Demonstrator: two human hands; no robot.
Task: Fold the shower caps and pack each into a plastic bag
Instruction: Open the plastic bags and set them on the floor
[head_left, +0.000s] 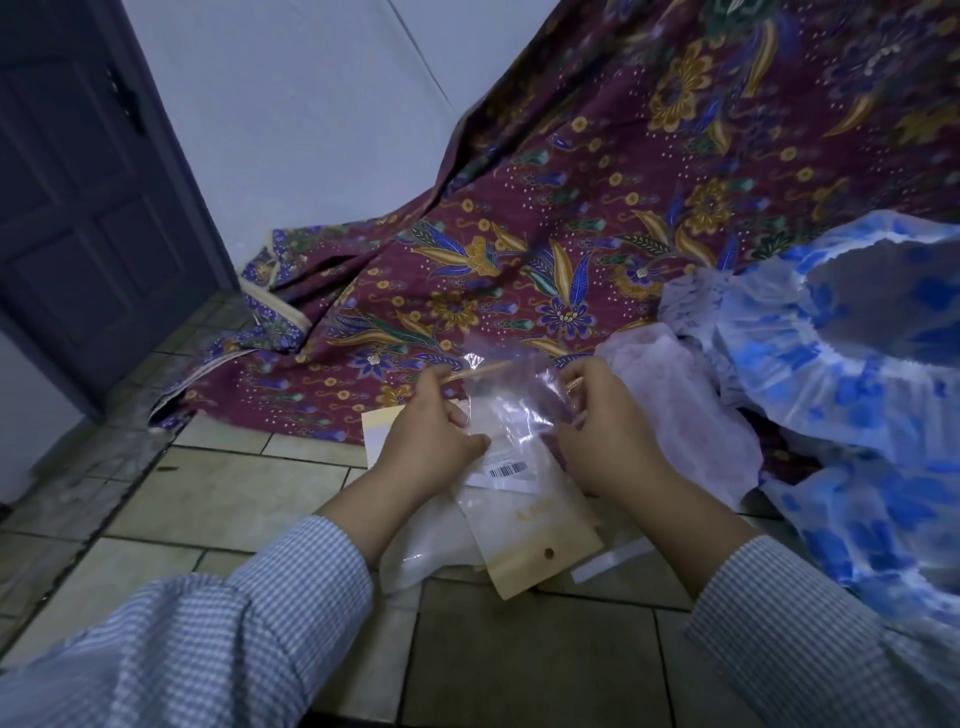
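Presently a clear plastic bag (511, 410) is held up over the tiled floor (249, 499), its zip edge gripped at both ends. The left hand (434, 441) is pinched on the left end of the mouth; the right hand (605, 431) is pinched on the right end. The mouth appears to be in the course of being pulled open — whether it is parted yet cannot be told through the glare.

Shower caps are located to the right: a pale pink cap (691, 410) just beside the right hand, and blue-patterned caps (831, 332) heaped beyond it on the batik cloth (571, 208). No cap is seen inside the held bag. More flat bags (524, 540), one with a barcode label, lie on the floor beneath the hands.

Risks, as judged:
- The film is thin and slick; the zip edge could slip from either pinch if pulled unevenly.
- A seam could be split if the mouth is forced.
- The pink cap looks loosely folded — it may spring open and jam at the mouth.
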